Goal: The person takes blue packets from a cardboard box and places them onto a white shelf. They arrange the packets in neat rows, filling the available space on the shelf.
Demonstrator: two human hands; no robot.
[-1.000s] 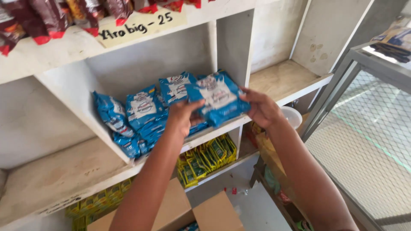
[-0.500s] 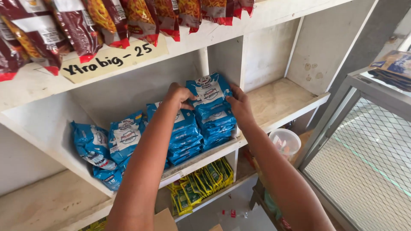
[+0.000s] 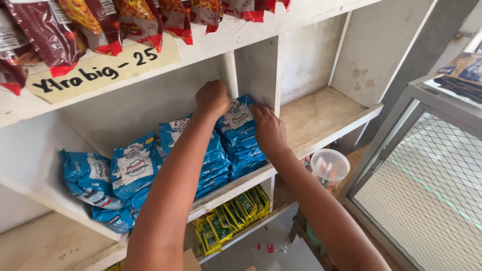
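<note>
A stack of blue snack packets (image 3: 240,136) stands at the right end of a white shelf compartment (image 3: 236,186), against the upright divider (image 3: 257,70). My left hand (image 3: 212,98) grips the stack's top left corner with curled fingers. My right hand (image 3: 268,129) presses flat on the stack's right side. More blue packets (image 3: 125,170) lie in leaning stacks to the left on the same shelf.
Red and maroon snack bags (image 3: 100,25) hang over the shelf above, beside a handwritten paper label (image 3: 100,68). Yellow-green packets (image 3: 228,221) fill the shelf below. A bare shelf (image 3: 326,113) lies right of the divider, a clear plastic tub (image 3: 330,167) below it, and a wire mesh panel (image 3: 427,190) farther right.
Both hands carried the blue packets from in front of the shelf into the compartment and pushed them back against the divider. The view shifted upward and closer.
</note>
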